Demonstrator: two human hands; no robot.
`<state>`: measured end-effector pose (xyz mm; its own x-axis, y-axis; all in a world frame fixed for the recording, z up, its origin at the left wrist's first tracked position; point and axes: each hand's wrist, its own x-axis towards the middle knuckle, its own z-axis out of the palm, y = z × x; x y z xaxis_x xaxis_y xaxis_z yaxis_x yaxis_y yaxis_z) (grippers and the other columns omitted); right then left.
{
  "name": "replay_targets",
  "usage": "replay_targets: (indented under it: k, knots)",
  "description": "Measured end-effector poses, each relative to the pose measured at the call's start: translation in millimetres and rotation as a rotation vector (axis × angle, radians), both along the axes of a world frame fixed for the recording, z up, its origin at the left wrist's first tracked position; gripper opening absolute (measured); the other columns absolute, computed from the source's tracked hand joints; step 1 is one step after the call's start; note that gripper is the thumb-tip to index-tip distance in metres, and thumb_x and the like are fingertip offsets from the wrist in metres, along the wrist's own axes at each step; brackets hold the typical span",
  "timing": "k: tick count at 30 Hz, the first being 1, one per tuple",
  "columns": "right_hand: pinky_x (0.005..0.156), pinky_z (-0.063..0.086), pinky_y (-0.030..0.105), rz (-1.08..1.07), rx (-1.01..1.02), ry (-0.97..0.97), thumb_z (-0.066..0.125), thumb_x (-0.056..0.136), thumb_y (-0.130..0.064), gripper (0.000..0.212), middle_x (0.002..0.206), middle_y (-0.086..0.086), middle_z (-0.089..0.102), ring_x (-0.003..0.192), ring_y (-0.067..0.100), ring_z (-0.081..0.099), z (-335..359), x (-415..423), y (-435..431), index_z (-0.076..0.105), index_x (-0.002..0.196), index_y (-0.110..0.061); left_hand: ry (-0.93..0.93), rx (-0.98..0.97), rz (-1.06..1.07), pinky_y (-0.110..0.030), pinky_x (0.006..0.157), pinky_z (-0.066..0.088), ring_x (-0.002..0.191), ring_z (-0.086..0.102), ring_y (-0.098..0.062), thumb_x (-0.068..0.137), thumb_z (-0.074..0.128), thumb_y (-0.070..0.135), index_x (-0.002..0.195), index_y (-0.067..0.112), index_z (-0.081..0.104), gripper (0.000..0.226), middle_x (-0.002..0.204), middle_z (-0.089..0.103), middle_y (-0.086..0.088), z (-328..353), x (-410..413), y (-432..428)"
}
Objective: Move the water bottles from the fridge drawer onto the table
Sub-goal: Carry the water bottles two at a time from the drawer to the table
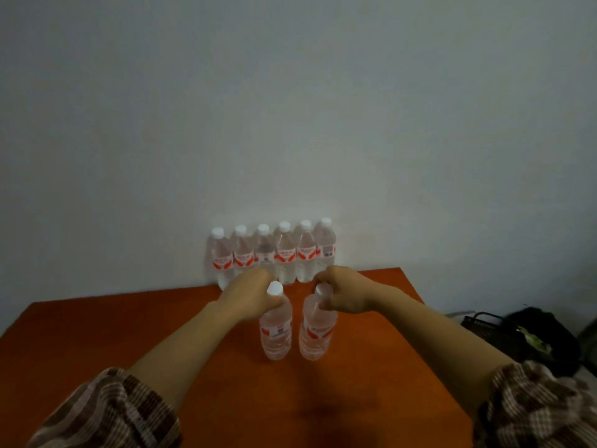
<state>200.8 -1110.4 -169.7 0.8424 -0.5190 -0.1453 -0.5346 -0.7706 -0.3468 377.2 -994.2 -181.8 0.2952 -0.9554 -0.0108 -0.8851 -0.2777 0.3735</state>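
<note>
Because your left hand (255, 294) and right hand (343, 292) each curl fingers round a neck, the left bottle (275, 333) and right bottle (316, 333) hang upright over the table (129, 334), before the back row (285, 253).

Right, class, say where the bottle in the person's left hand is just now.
Head view, centre: the left-hand bottle is upright over the orange table, just left of the right-hand bottle, in front of the six-bottle row by the wall.

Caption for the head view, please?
Left hand holds one bottle, right hand another; six bottles stand by the wall.
</note>
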Motion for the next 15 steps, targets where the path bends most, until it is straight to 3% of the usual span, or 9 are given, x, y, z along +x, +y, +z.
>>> replay_targets:
  k: [4,9,15]
  knots:
    - [0.089,0.042,0.032,0.0,-0.016,0.034,0.064,0.088,-0.026,0.041,0.128,0.006,0.053,0.114,0.024,0.051,-7.8,63.0,-10.2,0.056,0.128,-0.019,0.05,0.039,-0.05,-0.033,0.057,0.043,0.067,0.06,-0.018,0.08,0.065,0.029,0.077,0.009,0.061,0.021,0.078,0.066,-0.008,-13.6,65.0,-17.1]
    - [0.097,0.044,0.037,-0.006,-0.024,0.092,0.064,0.09,-0.028,0.042,0.131,0.007,0.051,0.117,0.026,0.05,-18.6,126.4,-27.5,0.053,0.129,-0.02,0.121,0.064,-0.055,-0.028,0.054,0.038,0.059,0.051,-0.013,0.08,0.066,0.023,0.062,0.018,0.049,0.025,0.064,0.055,0.002,-33.9,126.4,-37.1]
    - [0.093,0.044,0.036,-0.037,-0.029,0.091,0.063,0.09,-0.026,0.04,0.13,0.008,0.051,0.116,0.027,0.052,-36.8,184.6,-47.5,0.054,0.127,-0.018,0.144,0.078,-0.083,-0.026,0.052,0.036,0.059,0.052,-0.012,0.083,0.064,0.02,0.057,0.021,0.045,0.032,0.062,0.055,0.003,-47.1,181.2,-61.5]
